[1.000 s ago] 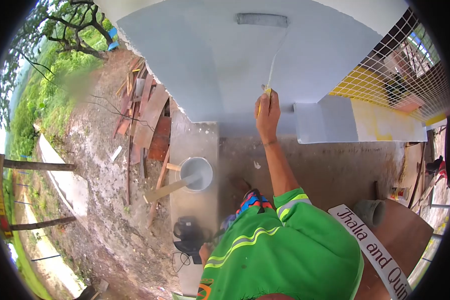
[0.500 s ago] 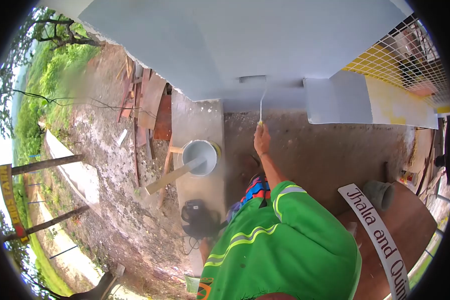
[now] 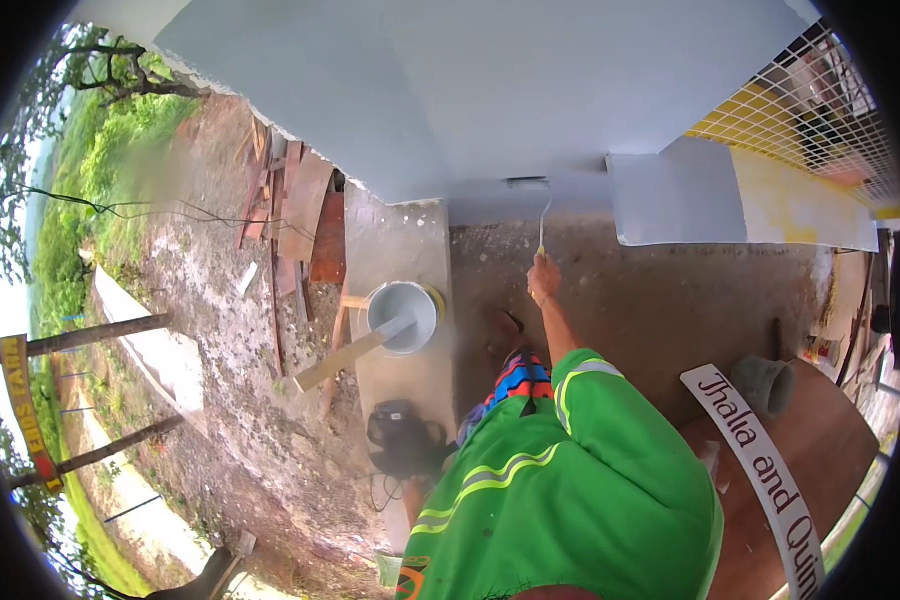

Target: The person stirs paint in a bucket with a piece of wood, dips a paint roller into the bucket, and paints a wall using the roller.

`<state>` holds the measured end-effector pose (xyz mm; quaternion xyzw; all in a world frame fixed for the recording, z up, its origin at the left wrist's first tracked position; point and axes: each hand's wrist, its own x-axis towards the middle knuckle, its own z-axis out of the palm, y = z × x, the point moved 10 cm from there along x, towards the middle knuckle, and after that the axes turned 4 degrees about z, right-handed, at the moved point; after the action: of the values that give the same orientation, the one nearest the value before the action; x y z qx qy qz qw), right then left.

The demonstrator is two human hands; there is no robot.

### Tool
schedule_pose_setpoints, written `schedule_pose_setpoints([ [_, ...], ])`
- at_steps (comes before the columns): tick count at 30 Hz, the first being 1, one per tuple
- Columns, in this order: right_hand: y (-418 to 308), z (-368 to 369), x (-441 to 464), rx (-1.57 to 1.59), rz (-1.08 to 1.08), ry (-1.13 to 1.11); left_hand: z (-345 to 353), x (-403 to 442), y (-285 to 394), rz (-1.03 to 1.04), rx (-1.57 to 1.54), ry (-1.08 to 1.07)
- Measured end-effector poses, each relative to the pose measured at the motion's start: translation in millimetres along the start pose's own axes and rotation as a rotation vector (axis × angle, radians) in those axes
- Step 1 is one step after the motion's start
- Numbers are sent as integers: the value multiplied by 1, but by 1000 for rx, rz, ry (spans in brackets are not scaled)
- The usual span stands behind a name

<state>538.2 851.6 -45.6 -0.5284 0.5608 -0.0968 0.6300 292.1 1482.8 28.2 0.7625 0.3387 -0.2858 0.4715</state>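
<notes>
My right hand (image 3: 543, 279) is closed around the handle of a paint roller (image 3: 546, 208), arm stretched forward. The roller's head lies against the lower part of the grey-painted wall (image 3: 530, 100). Only a bit of my left hand (image 3: 413, 497) shows at the edge of my green shirt; its fingers cannot be made out. Close to it, a dark object (image 3: 398, 428) with a thin cord sits on the concrete ledge. Farther along that ledge stands a paint bucket (image 3: 436, 305) with grey paint inside and a wooden board (image 3: 350, 360) leaning out of it.
Wooden boards (image 3: 305, 210) are piled left of the ledge. A grey painted block (image 3: 675, 200) juts out at right, below white wire mesh (image 3: 820, 110). To my right lie a lettered sign (image 3: 755, 450) and a grey bucket (image 3: 763, 387) on a brown sheet (image 3: 830, 440).
My right hand and the roller have moved slightly right and toward me, so the roller head sits lower on the wall. The bucket and board stay put.
</notes>
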Motion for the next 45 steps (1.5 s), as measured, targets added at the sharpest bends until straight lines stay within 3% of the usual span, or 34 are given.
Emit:
schedule_pose_setpoints([
  [2, -18, -19, 5, -8, -80, 28, 6, 20, 7, 287, 398, -76],
  [5, -33, -34, 6, 1, -184, -55, 14, 62, -22, 519, 563, -163],
  [8, -75, -49, -36, -81, -235, -51, 23, 79, -18, 499, 643, -166],
  [12, -176, -55, -121, 192, -384, -87, 36, 66, 46, 700, 872, -79],
  [19, -324, -58, -191, 297, -634, -144, 56, 62, 105, 810, 873, -131],
  [24, -397, -60, -220, 371, -821, -190, 61, 71, 93, 977, 822, -118],
  [27, -413, -67, -228, 388, -857, -193, 64, 114, 39, 777, 835, -159],
  [29, -412, -77, -226, 391, -842, -182, 63, 131, 9, 633, 848, -188],
  [32, -384, -85, -195, 357, -796, -138, 57, 106, 6, 635, 879, -131],
  [36, -298, -85, -143, 199, -775, -69, 54, 107, -8, 497, 934, -132],
  [37, -269, -86, -135, 151, -721, -44, 50, 109, -13, 379, 700, -127],
  [39, -211, -86, -131, 121, -565, -57, 40, 111, -28, -10, -210, -3],
  [40, -184, -88, -139, 110, -510, -89, 34, 112, -19, -36, -356, 40],
  [43, -131, -88, -169, -38, -316, -163, 6, 102, 74, 103, -450, 144],
  [45, -100, -68, -166, -334, -419, -191, -30, 104, 150, 427, -288, 199],
])
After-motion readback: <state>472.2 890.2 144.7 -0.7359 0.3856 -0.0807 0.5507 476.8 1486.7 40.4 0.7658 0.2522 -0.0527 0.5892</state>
